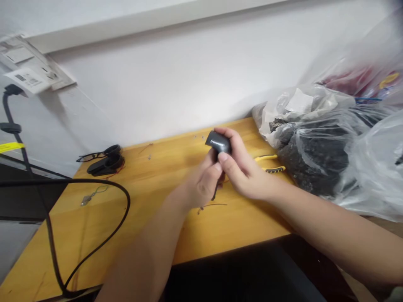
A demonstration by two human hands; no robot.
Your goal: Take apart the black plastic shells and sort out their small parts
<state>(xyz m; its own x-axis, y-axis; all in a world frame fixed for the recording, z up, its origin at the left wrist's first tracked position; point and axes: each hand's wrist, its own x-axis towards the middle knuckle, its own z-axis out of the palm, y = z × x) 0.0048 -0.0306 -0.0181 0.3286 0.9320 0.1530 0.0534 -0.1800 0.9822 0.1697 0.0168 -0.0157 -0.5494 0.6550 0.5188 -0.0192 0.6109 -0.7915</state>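
Observation:
Both of my hands meet over the middle of the wooden table. Between them is a small black rounded device (220, 143) with white lettering on its side; its exact kind is not clear. My right hand (241, 167) is closed on it, fingers behind and thumb at its lower edge. Closed just beneath is my left hand (206, 180), gripping the device's lower part, which the fingers mostly hide. Something thin and black (215, 193) hangs down below the hands. Pliers with yellow and black handles (273, 170) lie beside my right wrist.
Clear plastic bags (317, 147) with dark contents crowd the right side. Eyeglasses (94, 156) and a black object (107, 162) lie at the back left. A black cable (126, 197) loops over the left of the wooden table (151, 184). Small wire scraps are scattered about.

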